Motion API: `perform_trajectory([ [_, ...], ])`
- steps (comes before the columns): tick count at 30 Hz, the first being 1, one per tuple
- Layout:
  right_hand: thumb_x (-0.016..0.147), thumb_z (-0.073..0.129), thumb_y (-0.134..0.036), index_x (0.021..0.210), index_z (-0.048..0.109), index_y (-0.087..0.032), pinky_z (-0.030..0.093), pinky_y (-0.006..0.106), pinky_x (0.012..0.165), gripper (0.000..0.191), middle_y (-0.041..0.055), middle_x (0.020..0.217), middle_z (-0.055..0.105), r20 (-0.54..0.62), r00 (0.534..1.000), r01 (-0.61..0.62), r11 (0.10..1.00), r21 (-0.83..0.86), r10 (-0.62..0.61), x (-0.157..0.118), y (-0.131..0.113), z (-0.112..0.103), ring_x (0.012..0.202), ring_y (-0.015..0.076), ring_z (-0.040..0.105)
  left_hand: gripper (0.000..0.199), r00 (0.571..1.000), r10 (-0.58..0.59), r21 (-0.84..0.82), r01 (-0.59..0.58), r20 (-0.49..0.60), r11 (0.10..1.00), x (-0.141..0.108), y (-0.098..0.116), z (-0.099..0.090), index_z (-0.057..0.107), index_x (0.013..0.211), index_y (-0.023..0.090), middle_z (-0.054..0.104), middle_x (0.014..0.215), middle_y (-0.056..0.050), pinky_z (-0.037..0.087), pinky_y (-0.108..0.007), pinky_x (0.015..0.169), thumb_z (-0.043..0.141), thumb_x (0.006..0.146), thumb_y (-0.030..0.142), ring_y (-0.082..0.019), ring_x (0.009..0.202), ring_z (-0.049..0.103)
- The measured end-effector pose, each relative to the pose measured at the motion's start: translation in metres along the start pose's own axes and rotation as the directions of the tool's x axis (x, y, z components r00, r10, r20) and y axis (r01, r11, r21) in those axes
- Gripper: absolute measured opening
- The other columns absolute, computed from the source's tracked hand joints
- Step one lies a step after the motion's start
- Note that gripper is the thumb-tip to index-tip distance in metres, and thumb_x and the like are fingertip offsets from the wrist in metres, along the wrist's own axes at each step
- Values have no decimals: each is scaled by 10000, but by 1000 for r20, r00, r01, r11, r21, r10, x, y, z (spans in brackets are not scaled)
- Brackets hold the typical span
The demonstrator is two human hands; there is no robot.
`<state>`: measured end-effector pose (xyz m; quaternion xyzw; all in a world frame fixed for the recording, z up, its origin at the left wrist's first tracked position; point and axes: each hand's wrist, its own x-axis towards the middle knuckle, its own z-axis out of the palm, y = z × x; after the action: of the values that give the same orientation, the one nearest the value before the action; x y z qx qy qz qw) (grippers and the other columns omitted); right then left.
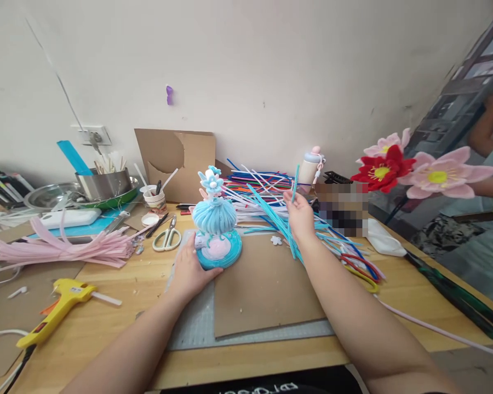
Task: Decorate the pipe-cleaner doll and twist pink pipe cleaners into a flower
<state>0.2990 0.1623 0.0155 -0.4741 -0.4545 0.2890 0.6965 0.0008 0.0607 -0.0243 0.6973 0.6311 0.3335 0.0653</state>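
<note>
My left hand [193, 268] grips the round base of a blue pipe-cleaner figure [214, 218], thumb along its front rim. The figure stands upright, with a puffy light-blue middle, blue flowers on top and a pink patch on its base. Raised over the pipe-cleaner pile, my right hand [301, 216] pinches a short teal pipe cleaner [296, 180] that points upward. Just left of that wrist lie loose light-blue pipe cleaners [271, 213]. Between the hands, a small white flower [276, 240] rests on a brown cardboard sheet [267, 290].
A yellow glue gun [61, 306], pink pipe cleaners [66, 246] and scissors [167, 236] lie to the left. Behind are a colourful pipe-cleaner pile [258, 183] and a bottle [310, 168]. Fuzzy red [382, 169] and pink flowers [437, 176] rise at right, where another person's arm [491, 186] shows.
</note>
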Motion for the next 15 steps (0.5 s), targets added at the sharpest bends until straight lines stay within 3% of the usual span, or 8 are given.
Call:
perform_trajectory([
  [2,792,475,-270,1131,535,-185,431,346,981,355,89,1221,590,-62,985,162,985,54,-159,-3,-16,0,1139,172,559,1162,999,33,36,-34,28,999,-2,-2,1,145,1436,171,355,1429,-177,298,-478,1063,781,512,477,-345,1313,346],
  [4,839,436,-294,1178,527,-209,502,324,869,361,73,1167,616,-109,950,300,952,62,-292,-7,-37,-2,1008,159,624,1179,998,51,41,-53,45,998,-4,-6,2,102,1445,170,324,1447,-183,290,-482,1070,776,526,473,-346,1324,329],
  [7,877,398,-310,1240,508,-230,498,221,533,387,43,951,657,-74,952,289,951,-111,-298,-16,-71,-8,597,97,601,1207,998,45,15,-45,45,999,-4,-12,3,76,1449,161,299,1458,-195,286,-491,1072,781,521,475,-355,1334,308],
  [9,860,415,-261,1296,461,-202,398,184,387,443,5,745,624,55,985,172,956,-237,-164,-24,-88,-14,415,71,485,1203,998,54,-2,-54,45,999,-2,-16,4,78,1448,148,264,1472,-207,275,-493,1078,775,529,488,-358,1350,276],
  [11,843,411,-208,1388,325,-230,346,177,332,552,-39,636,575,237,970,44,926,-375,50,-36,-98,-18,343,73,442,1207,997,63,-13,-62,46,998,-1,-20,5,81,1447,135,242,1478,-218,267,-489,1083,771,530,508,-356,1358,259],
  [13,846,385,-181,1378,327,-285,350,174,331,546,-56,598,546,380,889,-18,849,-529,256,-54,-100,-21,336,80,464,1220,997,54,-14,-53,47,998,0,-22,6,80,1447,123,249,1471,-230,273,-488,1079,770,524,524,-358,1355,264],
  [15,862,351,-178,1262,475,-298,349,177,344,435,-50,585,532,467,767,1,727,-687,440,-74,-93,-22,337,80,477,1222,998,41,-11,-40,50,999,0,-23,7,82,1448,122,275,1457,-237,283,-497,1069,769,524,531,-366,1346,280],
])
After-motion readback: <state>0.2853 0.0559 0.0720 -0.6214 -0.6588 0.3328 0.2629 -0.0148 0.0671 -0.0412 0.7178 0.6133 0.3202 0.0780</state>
